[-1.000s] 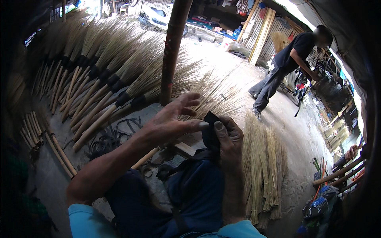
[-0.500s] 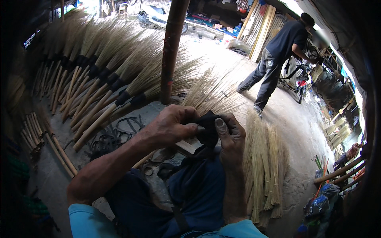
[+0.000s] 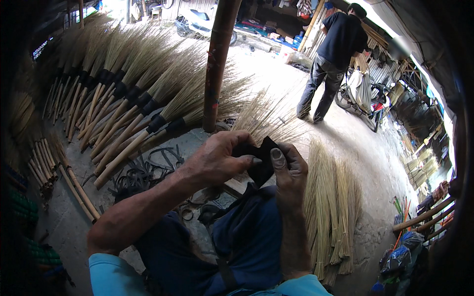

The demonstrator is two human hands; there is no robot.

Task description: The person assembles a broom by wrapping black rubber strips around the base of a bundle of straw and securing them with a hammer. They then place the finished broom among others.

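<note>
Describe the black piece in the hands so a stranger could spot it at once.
Find the thick brown pole reaching the picture's top edge. Below and right of its foot, the left hand and right hand pinch the black piece. Unlike the dark strips on the floor, it is held up, one corner pointing upward.

The rough grey floor [image 3: 377, 182] carries plenty: over to the left, long-handled brooms [image 3: 129, 111] fanned side by side, a few bamboo poles [image 3: 79, 190] and a tangle of black strips [image 3: 143, 170]; to the right, pale straw bundles [image 3: 331, 207] laid close together.
</note>
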